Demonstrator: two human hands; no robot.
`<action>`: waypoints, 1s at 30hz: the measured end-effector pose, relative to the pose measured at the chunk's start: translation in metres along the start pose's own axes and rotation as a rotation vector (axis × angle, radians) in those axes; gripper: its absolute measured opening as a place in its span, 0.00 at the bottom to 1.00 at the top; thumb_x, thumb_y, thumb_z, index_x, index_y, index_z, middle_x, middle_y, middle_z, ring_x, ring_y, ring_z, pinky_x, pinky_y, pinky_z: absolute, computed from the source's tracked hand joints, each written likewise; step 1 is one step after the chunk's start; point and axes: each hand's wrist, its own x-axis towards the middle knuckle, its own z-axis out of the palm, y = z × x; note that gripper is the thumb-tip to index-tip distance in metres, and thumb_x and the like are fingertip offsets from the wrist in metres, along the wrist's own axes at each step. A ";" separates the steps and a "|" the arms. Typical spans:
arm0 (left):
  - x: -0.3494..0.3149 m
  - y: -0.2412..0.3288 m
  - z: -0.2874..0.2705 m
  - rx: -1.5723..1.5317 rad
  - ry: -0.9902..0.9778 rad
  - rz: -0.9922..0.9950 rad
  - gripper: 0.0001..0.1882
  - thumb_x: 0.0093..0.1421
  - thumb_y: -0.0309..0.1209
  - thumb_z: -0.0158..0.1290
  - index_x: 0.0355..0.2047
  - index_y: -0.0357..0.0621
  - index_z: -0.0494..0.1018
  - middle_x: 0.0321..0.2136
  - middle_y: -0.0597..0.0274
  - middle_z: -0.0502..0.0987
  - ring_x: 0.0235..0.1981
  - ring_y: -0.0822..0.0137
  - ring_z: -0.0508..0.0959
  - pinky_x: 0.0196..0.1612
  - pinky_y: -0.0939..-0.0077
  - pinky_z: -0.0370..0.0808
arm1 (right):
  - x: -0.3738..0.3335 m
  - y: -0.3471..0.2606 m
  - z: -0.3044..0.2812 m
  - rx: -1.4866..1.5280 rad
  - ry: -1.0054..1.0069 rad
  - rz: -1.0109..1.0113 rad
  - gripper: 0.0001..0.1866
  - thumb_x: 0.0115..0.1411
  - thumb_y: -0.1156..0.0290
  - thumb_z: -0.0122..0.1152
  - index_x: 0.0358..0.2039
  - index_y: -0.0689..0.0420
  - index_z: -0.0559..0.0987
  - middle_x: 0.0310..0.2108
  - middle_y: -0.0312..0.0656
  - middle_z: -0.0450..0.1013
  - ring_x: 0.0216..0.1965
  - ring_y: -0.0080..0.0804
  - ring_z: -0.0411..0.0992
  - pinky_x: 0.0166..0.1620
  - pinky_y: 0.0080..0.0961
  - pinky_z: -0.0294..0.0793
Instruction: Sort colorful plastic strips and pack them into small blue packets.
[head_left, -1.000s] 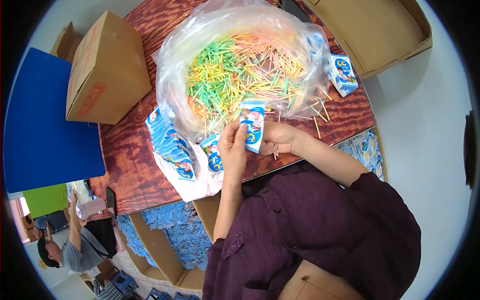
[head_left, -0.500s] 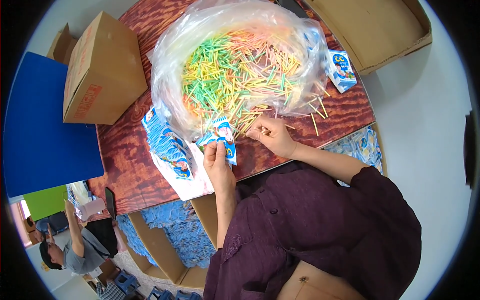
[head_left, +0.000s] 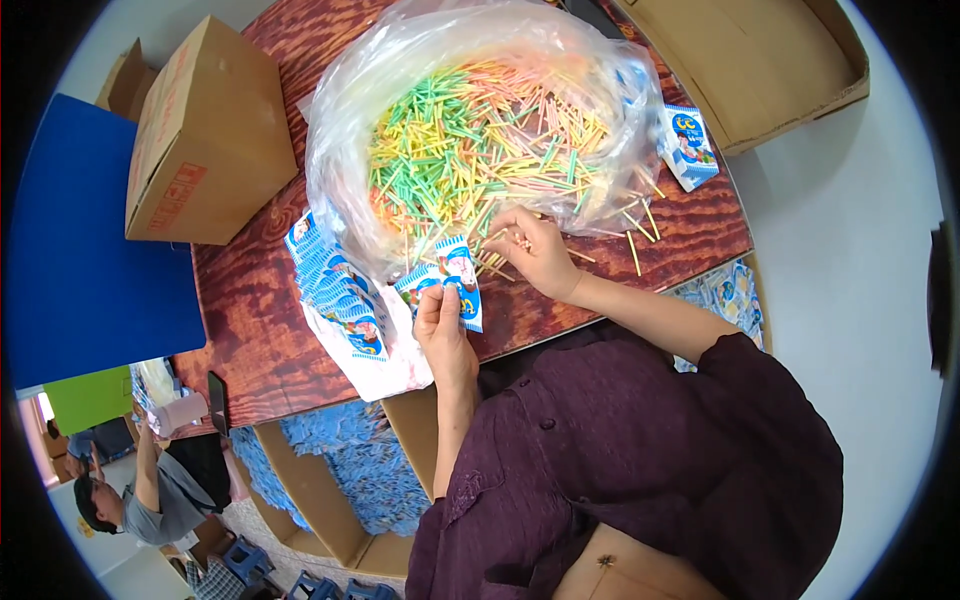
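Note:
My left hand (head_left: 447,345) pinches a small blue-and-white packet (head_left: 460,275) by its lower part, just in front of the stick pile. My right hand (head_left: 543,262) is closed, its fingers curled around a few thin pastel sticks (head_left: 519,240) whose ends show. It hovers at the near edge of a large clear plastic bag (head_left: 340,150), opened out wide. Inside the bag lies a heap of green, yellow, pink and orange sticks (head_left: 440,130). Left of my left hand, a row of overlapping blue-and-white packets (head_left: 340,285) rests on a white sheet (head_left: 375,378).
A cardboard box (head_left: 215,140) stands at the table's left, an open carton (head_left: 750,60) at the far right. Another packet (head_left: 690,145) and loose sticks (head_left: 640,220) lie on the right. Below the table edge are cartons full of packets (head_left: 375,480). A person (head_left: 160,500) works at lower left.
My right hand has shifted slightly away from me, its fingertips now higher by the bag's near edge. My left hand, with the packet, has moved a little to the right.

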 end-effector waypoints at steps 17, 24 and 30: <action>-0.003 0.006 -0.002 -0.007 -0.017 0.010 0.03 0.63 0.25 0.49 0.33 0.41 0.72 0.31 0.64 0.77 0.32 0.74 0.76 0.41 0.75 0.76 | -0.025 -0.003 -0.023 0.143 -0.174 0.075 0.05 0.54 0.75 0.64 0.28 0.61 0.75 0.27 0.37 0.73 0.29 0.19 0.70 0.33 0.20 0.69; -0.008 0.007 0.005 -0.017 0.004 0.036 0.01 0.63 0.24 0.50 0.34 0.41 0.72 0.29 0.69 0.76 0.28 0.82 0.73 0.33 0.88 0.68 | -0.032 -0.005 -0.026 0.111 -0.226 0.057 0.06 0.54 0.74 0.63 0.30 0.61 0.75 0.28 0.38 0.73 0.31 0.26 0.70 0.36 0.24 0.69; -0.009 0.007 0.004 -0.024 0.012 0.040 0.02 0.63 0.24 0.51 0.34 0.41 0.72 0.29 0.68 0.77 0.28 0.81 0.73 0.33 0.88 0.68 | -0.031 0.010 -0.023 0.057 -0.204 -0.121 0.06 0.55 0.74 0.62 0.30 0.62 0.75 0.27 0.39 0.71 0.30 0.26 0.70 0.36 0.23 0.69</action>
